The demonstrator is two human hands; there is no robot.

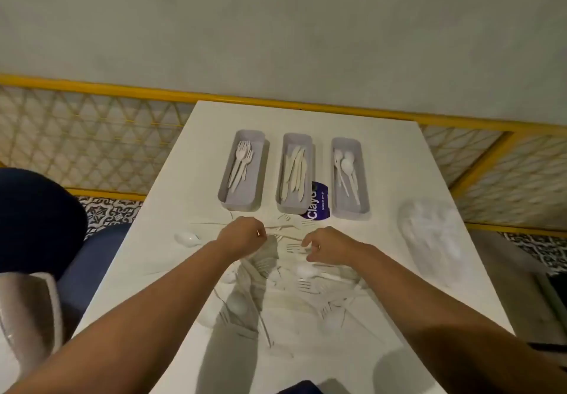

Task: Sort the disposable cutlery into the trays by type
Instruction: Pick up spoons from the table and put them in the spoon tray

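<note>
Hovering at the middle of the frame, the left hand and right hand sit close together over the far edge of a loose pile of cutlery spread across the white table. Both hands have their fingers curled down toward the pile. I cannot tell whether either one is pinching a piece.

Above the hands, three grey trays stand side by side. The left tray holds forks, the middle tray holds knives, and the right tray holds spoons. A purple packet lies between the middle and right trays.

A single spoon lies apart from the pile, left of the left hand. A clear plastic bag rests at the right side of the table.
</note>
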